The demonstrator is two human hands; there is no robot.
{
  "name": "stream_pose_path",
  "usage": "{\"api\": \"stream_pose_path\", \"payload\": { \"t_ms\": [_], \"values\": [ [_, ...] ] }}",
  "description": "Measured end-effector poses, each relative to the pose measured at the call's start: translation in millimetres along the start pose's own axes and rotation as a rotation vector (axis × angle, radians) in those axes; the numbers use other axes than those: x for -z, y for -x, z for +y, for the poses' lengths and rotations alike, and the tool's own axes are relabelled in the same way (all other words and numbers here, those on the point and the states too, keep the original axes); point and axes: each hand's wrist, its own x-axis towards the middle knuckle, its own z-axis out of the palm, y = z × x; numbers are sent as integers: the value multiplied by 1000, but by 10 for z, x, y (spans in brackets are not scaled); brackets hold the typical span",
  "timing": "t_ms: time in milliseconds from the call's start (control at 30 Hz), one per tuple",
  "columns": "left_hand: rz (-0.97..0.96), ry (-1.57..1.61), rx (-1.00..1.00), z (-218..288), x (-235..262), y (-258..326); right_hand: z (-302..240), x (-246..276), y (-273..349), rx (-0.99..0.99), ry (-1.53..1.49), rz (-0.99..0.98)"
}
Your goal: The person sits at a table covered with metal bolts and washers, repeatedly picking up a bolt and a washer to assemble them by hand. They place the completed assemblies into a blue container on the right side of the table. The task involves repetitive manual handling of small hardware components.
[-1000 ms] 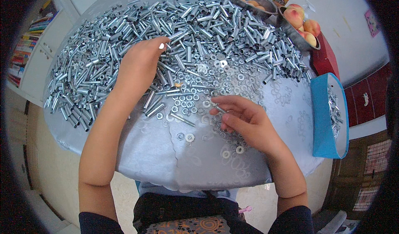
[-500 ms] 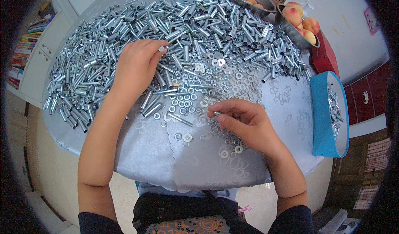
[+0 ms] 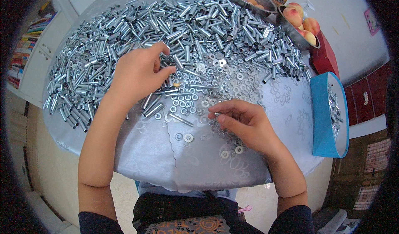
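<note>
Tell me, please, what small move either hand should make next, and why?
Probably the left hand should close on one tube: its fingers are curled over the pile's edge, while the right hand seems already to pinch a small part among the washers, though that is hard to tell.

Your left hand has pulled back from the tubes.

Your left hand (image 3: 139, 74) has drawn back toward you off the tubes (image 3: 174, 26), fingers now curling at the pile's near edge; your right hand (image 3: 245, 124) has slid slightly left over the washers (image 3: 187, 99), fingertips pinched closer together.
</note>
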Motion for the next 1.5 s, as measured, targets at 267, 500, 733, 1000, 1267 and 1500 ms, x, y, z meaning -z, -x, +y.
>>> {"api": "stream_pose_path", "payload": {
  "t_ms": [267,500,733,1000,1267,1500],
  "values": [
    [-89,-53,48,129,58,117,17,-13,1,11,-18,-23],
    [-128,-205,49,260,29,158,43,-13,4,32,21,-9],
    [-78,-247,94,288,-136,192,54,-26,4,72,54,7],
    [-70,-228,91,312,-179,186,79,-32,11,109,74,70],
    [39,690,-56,361,-242,140,68,-24,7,93,74,141],
    [-155,944,-23,447,-479,185,199,47,-53,288,239,303]
  ]
}}
